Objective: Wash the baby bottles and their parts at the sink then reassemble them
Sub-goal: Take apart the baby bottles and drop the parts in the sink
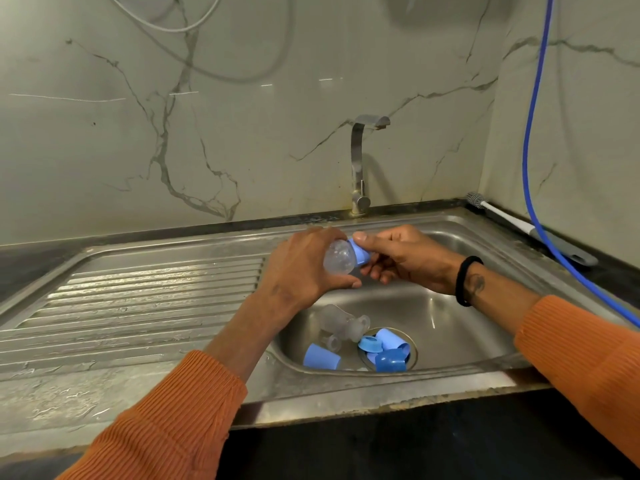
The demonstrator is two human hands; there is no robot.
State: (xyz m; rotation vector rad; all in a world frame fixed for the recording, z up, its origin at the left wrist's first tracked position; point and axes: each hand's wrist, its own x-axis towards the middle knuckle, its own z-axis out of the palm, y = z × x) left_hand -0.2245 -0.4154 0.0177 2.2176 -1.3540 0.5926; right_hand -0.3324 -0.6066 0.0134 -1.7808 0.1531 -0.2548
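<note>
We hold a clear baby bottle above the steel sink, just in front of the tap, with both hands meeting over the basin. Our left hand wraps around the bottle's body from the left, fingers curled over its top and thumb beneath, so the bottle lies on its side with its rounded base turned toward us. Our right hand pinches the light blue collar at the bottle's neck, thumb on top and fingers curled under it; the collar sits against the bottle's mouth, and we cannot tell how far it is screwed on. Down in the basin, below our hands, lie the other parts: a second clear bottle on its side, a light blue cap to its lower left, and a cluster of blue caps and rings resting over the drain. A bottle brush lies on the dark bench at the back right corner, beside a blue hose that hangs down the marble wall. The ribbed draining board to the left looks wet.
</note>
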